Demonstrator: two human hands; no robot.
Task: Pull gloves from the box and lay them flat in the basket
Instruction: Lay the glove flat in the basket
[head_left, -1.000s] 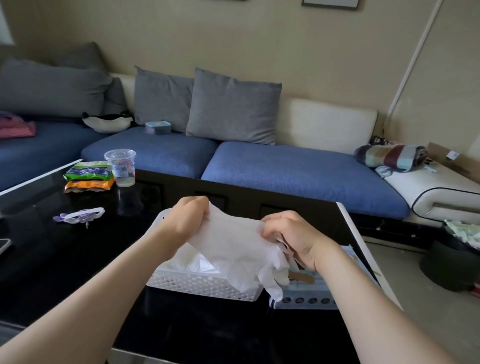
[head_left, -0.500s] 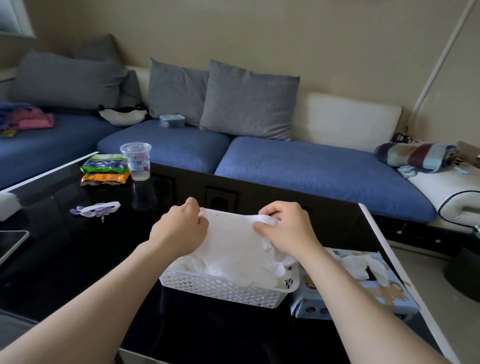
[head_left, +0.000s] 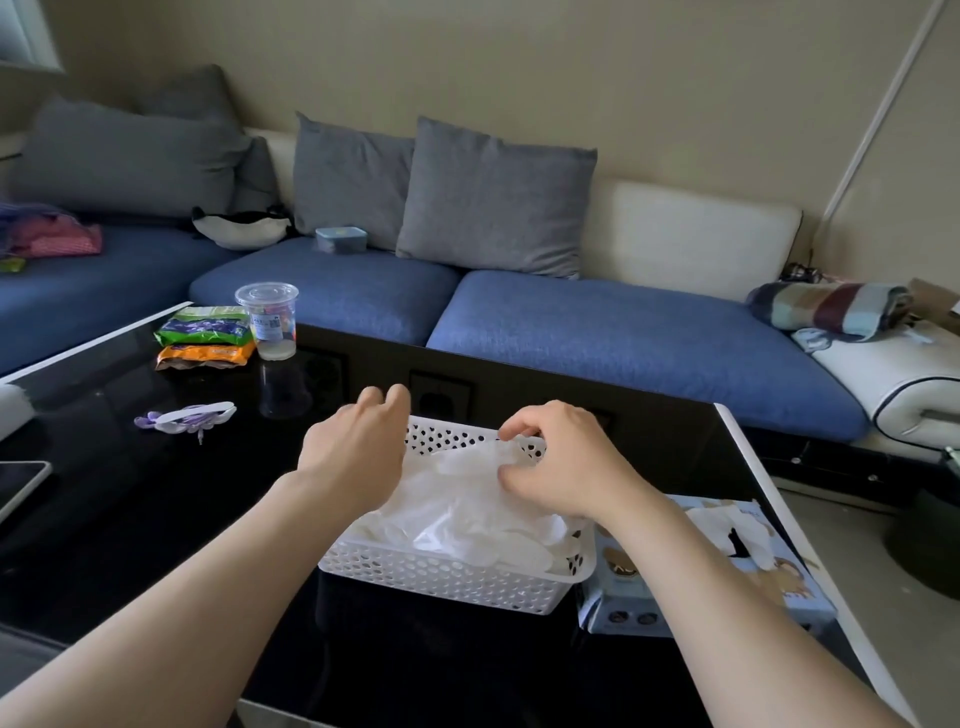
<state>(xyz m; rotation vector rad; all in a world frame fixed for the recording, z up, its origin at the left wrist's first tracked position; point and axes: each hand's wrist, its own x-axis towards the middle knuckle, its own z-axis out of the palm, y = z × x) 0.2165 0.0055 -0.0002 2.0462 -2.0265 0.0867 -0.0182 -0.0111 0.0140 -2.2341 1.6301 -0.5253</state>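
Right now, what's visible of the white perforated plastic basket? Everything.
The white perforated plastic basket is rectangular, walls dotted with round holes. It sits upright on the glossy black table, beside the pale blue glove box. Crumpled translucent white gloves fill it; the right hand pinches one at the far rim, the left hand is over the far-left corner.

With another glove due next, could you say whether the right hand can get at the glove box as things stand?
Probably yes: the glove box lies beside the basket, opening uncovered, below that forearm; the right hand must release the glove it pinches.
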